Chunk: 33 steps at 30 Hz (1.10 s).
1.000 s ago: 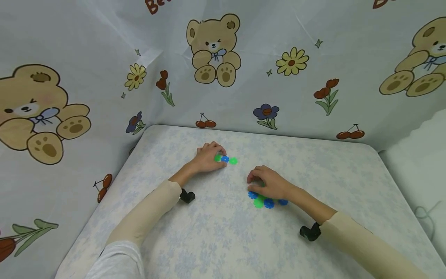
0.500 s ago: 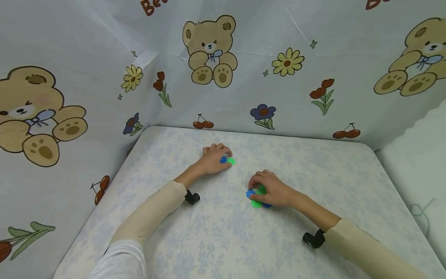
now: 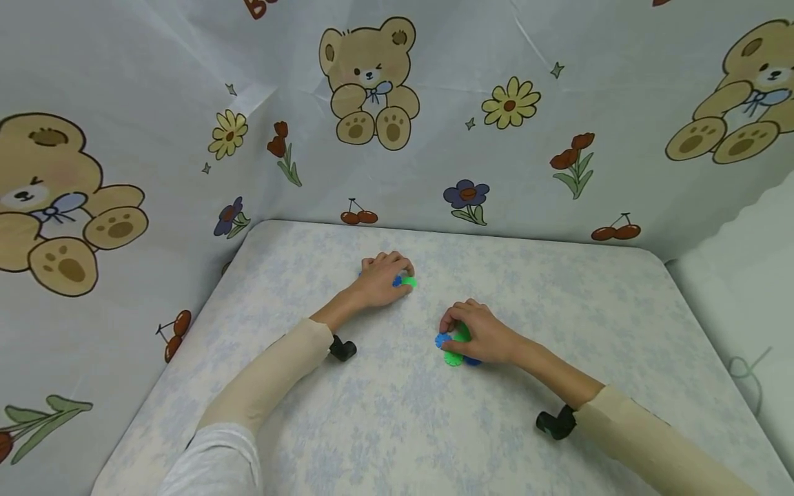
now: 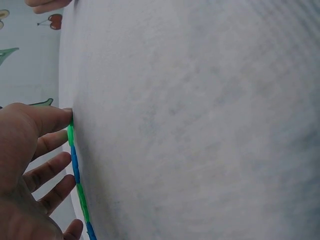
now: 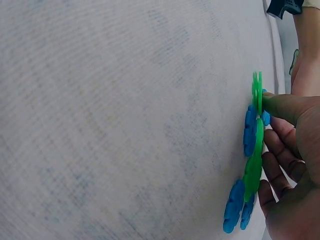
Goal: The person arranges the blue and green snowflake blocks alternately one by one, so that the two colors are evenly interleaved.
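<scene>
Near the table's far edge, my left hand (image 3: pixel 381 281) grips a row of linked toothed discs, thumb and fingers on its edges. A green disc (image 3: pixel 409 282) and a blue one (image 3: pixel 397 281) show between them; the left wrist view has the row (image 4: pixel 82 200) edge-on, alternating green and blue. Nearer and to the right, my right hand (image 3: pixel 486 334) pinches a cluster of joined discs, with a blue disc (image 3: pixel 442 341) and a green disc (image 3: pixel 453 358) poking out. In the right wrist view some green discs (image 5: pixel 254 172) and blue discs (image 5: pixel 233 206) overlap at different levels. The palm hides part of the cluster.
The pale patterned table (image 3: pixel 384 427) lies under both hands. A cloth wall with printed bears (image 3: pixel 372 83) rises behind its far edge and along the left. A thin pale cord (image 3: pixel 747 372) lies beyond the right edge. Black wrist-mounted pieces hang under both wrists.
My left hand has shifted slightly right along its row, covering one green disc. The right hand has settled lower over its cluster and hides more blue discs. The head view has shifted a little.
</scene>
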Each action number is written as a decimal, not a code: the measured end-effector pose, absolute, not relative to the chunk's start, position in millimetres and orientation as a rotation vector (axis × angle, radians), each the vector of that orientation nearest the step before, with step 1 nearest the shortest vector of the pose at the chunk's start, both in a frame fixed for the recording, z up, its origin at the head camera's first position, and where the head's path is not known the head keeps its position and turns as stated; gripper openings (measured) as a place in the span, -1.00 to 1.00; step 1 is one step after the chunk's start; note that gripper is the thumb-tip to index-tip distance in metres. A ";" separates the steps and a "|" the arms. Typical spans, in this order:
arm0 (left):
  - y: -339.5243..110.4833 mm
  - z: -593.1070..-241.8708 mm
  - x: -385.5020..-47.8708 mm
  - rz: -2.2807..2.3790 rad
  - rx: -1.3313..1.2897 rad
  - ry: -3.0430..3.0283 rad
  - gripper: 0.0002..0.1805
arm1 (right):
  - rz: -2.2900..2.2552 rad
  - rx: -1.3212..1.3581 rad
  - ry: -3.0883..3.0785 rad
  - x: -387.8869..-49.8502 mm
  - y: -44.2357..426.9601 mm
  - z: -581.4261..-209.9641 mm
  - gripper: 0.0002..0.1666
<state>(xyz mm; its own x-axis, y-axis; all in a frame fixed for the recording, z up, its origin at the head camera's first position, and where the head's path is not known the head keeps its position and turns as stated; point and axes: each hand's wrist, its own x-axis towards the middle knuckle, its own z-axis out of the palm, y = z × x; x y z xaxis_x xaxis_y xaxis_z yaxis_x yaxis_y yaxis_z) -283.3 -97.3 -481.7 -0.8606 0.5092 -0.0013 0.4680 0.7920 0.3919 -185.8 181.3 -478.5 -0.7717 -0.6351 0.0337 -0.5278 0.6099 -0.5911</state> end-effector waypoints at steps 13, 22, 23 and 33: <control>-98.9 -479.6 -284.3 0.603 0.790 2.840 -0.71 | -0.928 -0.923 2.623 -186.4 178.4 -475.3 -0.76; -96.9 -477.3 -285.2 0.601 0.770 2.816 -0.74 | -0.909 -0.910 2.629 -192.2 178.2 -474.8 -0.76; -97.1 -477.3 -285.2 0.607 0.769 2.817 -0.74 | -0.908 -0.909 2.632 -192.8 177.9 -474.7 -0.75; -97.6 -476.1 -283.6 0.617 0.761 2.817 -0.74 | -0.888 -1.022 2.662 -203.7 173.2 -475.4 -0.75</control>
